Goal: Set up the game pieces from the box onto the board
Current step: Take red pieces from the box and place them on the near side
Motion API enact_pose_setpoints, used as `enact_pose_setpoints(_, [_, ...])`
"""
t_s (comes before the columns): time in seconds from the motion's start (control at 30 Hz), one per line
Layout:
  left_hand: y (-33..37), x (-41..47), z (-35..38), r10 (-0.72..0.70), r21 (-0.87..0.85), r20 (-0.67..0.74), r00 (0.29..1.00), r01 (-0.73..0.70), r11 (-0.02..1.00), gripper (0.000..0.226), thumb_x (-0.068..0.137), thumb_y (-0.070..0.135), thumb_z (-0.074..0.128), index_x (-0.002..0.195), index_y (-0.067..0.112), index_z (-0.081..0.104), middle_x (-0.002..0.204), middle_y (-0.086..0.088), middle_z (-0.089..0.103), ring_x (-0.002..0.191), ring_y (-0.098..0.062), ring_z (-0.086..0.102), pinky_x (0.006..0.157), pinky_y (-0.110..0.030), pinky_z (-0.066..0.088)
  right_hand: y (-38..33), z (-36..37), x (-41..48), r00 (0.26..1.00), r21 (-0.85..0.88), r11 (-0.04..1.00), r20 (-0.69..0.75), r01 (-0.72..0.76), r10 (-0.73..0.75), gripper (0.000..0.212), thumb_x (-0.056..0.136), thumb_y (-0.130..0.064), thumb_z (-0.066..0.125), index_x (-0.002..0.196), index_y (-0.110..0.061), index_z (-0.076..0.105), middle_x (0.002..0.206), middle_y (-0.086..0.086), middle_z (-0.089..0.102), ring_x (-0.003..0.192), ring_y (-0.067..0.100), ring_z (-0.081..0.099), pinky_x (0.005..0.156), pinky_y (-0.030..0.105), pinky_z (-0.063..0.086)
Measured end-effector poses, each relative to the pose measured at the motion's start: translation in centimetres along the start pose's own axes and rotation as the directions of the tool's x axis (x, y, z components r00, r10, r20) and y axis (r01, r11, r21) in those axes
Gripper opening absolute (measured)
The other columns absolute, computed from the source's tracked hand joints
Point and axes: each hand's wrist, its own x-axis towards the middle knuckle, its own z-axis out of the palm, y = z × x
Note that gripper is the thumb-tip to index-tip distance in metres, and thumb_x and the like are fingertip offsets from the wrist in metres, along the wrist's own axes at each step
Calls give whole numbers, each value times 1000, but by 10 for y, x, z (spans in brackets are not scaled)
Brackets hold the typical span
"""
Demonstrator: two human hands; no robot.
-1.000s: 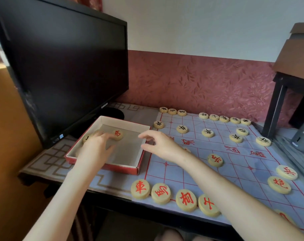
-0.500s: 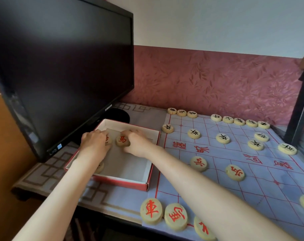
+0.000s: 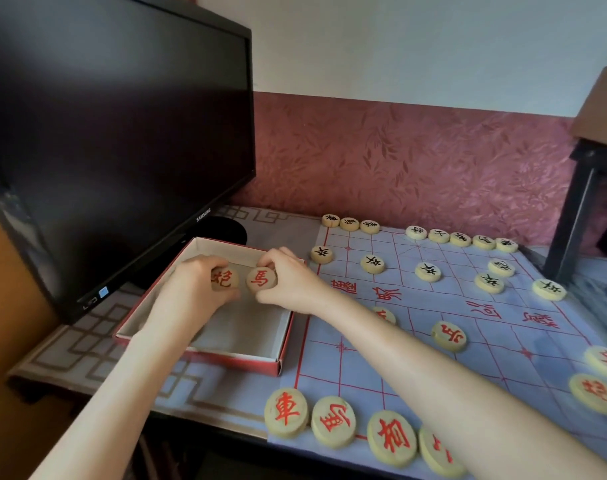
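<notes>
The monitor (image 3: 122,133) reads "SAMSUNG" on its lower bezel and stands on the counter (image 3: 70,355), just behind the box (image 3: 226,356). The left hand (image 3: 191,292) holds the 炮 piece (image 3: 225,279) and the right hand (image 3: 290,287) holds the 馬 piece (image 3: 261,279), both lettered in red. On each hand the fingers (image 3: 208,263) curl round the rim and pinch it. The 2 pieces hang side by side, almost touching, above the far half of the box.

The box is red outside, white inside and open-topped, and lies just beside the left edge of the board (image 3: 364,358). Its pale floor shows below the hands.

Large red characters cross the board's middle. On its near edge the red row (image 3: 333,421) of 4 begins with 車. The black pieces (image 3: 373,264) stand on its far side.
</notes>
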Motion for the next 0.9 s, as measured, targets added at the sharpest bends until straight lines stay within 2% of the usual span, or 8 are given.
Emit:
enact_pose_setpoints(0.17, [28, -15, 3, 83, -99, -6, 997, -83, 992, 54, 69, 26, 79, 118, 15, 62, 111, -7, 67, 100, -22, 61, 82, -27, 46, 13, -29, -43, 999, 52, 998, -33, -27, 29, 46, 76, -16, 69, 118, -16, 50, 114, -1, 44, 103, 14, 51, 85, 28, 42])
enact_pose_setpoints(0.3, [59, -27, 9, 163, -163, 24, 986, -157, 974, 52, 65, 25, 82, 114, 17, 63, 108, -5, 67, 97, -21, 62, 83, -26, 46, 29, -55, -88, 994, 94, 994, -88, -54, 62, 44, 73, -15, 73, 113, -17, 54, 115, 2, 53, 106, 17, 55, 96, 35, 45])
enact_pose_setpoints(0.4, [88, -42, 17, 230, -234, 39, 972, -215, 948, 50, 64, 25, 82, 111, 21, 65, 107, 0, 66, 95, -18, 62, 87, -27, 48, 49, -76, -132, 987, 156, 982, -102, -107, 124, 44, 73, -15, 75, 111, -20, 55, 106, -4, 60, 100, 11, 59, 93, 31, 48])
enact_pose_setpoints(0.47, [108, -52, 24, 268, -268, 52, 962, -246, 932, 46, 65, 27, 82, 108, 23, 65, 102, 3, 65, 91, -14, 62, 82, -19, 46, 64, -91, -165, 981, 155, 977, -104, -147, 164, 43, 73, -18, 76, 111, -24, 55, 102, -11, 59, 98, 5, 59, 91, 25, 48])
enact_pose_setpoints(0.53, [127, -61, 33, 305, -299, 78, 949, -269, 916, 43, 66, 25, 81, 105, 22, 66, 96, 3, 65, 85, -11, 62, 71, -3, 40, 78, -107, -198, 972, 120, 973, -107, -195, 208, 42, 74, -21, 76, 110, -27, 55, 102, -15, 59, 99, 0, 57, 90, 21, 46])
enact_pose_setpoints(0.6, [145, -69, 42, 342, -349, 117, 932, -284, 893, 40, 66, 24, 81, 104, 21, 67, 93, 4, 64, 82, -8, 62, 65, 3, 39, 90, -122, -228, 960, 110, 963, -111, -245, 257, 41, 75, -22, 75, 110, -29, 55, 103, -16, 59, 100, -4, 56, 89, 18, 44])
enact_pose_setpoints(0.77, [180, -87, 64, 437, -393, 165, 884, -348, 851, 42, 67, 23, 80, 107, 20, 67, 101, 3, 65, 88, -8, 63, 71, -2, 44, 117, -145, -289, 930, 107, 943, -159, -316, 330, 41, 73, -22, 76, 108, -35, 57, 104, -15, 62, 100, -5, 55, 95, 23, 44])
enact_pose_setpoints(0.9, [202, -101, 77, 522, -411, 217, 825, -408, 815, 47, 67, 27, 80, 111, 23, 64, 106, 4, 64, 92, -8, 62, 77, -9, 48, 131, -154, -327, 913, 109, 930, -181, -352, 367, 41, 73, -21, 77, 106, -36, 58, 105, -14, 62, 98, -7, 53, 93, 18, 42])
